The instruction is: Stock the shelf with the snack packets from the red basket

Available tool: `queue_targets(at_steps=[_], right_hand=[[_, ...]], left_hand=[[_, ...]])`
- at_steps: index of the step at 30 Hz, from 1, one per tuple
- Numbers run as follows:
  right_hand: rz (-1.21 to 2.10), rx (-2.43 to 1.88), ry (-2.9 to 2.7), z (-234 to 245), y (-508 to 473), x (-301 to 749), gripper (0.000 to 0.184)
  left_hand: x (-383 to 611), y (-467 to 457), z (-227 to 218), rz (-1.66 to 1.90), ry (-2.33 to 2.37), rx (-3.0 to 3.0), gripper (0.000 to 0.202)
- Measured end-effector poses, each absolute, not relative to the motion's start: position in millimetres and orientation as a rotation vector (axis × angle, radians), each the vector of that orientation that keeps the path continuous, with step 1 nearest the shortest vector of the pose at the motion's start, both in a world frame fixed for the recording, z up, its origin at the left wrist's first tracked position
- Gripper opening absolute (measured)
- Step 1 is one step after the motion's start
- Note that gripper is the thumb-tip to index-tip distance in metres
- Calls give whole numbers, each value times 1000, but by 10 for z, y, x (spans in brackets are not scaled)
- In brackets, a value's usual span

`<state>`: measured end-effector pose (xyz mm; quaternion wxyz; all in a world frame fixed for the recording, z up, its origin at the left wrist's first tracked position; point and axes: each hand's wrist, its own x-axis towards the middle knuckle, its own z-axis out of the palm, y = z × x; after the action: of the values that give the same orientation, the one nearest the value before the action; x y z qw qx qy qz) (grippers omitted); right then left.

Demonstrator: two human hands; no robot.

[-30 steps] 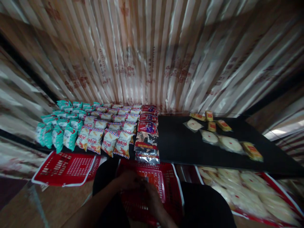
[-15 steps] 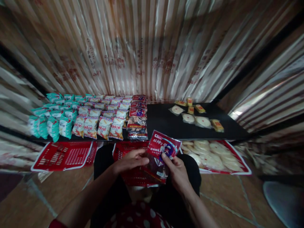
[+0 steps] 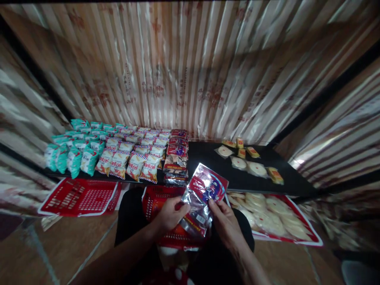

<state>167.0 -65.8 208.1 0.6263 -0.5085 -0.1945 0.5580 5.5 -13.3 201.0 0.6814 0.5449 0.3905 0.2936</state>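
Note:
A shiny red snack packet [image 3: 204, 186] with a blue picture is held tilted over my lap. My right hand [image 3: 224, 217] pinches its right edge, thumb on the front. My left hand [image 3: 170, 215] is closed at its left edge, thumb over the front; the fingers behind are hidden. Beneath the packet, between my knees, sits a red basket [image 3: 151, 194], partly covered by the hands. On the black shelf [image 3: 204, 152] ahead lies a stack of similar red packets [image 3: 176, 156].
Rows of white snack bags [image 3: 135, 164] and teal bags [image 3: 74, 158] fill the shelf's left side. Round wrapped flatbreads [image 3: 257, 169] and small yellow packs [image 3: 275, 175] lie at right. Red baskets stand below, one stacked at left [image 3: 80, 198], one holding flatbreads [image 3: 276, 213].
My left hand has closed onto the packet's left edge, where it was looser before. The packet has tilted and catches more light. The view has shifted, so the shelf appears lower.

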Motion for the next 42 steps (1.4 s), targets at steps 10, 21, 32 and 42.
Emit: queue_targets(at_steps=[10, 21, 32, 42], right_hand=[[1241, -1205, -451, 1978, -685, 1605, 58], [1149, -1246, -336, 2245, -320, 1619, 67], [1116, -1269, -434, 2347, 448, 1888, 53], [927, -1257, -671, 2348, 1644, 2188, 43]], left_hand=[[216, -140, 1928, 778, 856, 1167, 27], [271, 124, 2084, 857, 794, 1212, 34], [71, 674, 2257, 1118, 1084, 1641, 21], [90, 1030, 2110, 1111, 1200, 1913, 24]])
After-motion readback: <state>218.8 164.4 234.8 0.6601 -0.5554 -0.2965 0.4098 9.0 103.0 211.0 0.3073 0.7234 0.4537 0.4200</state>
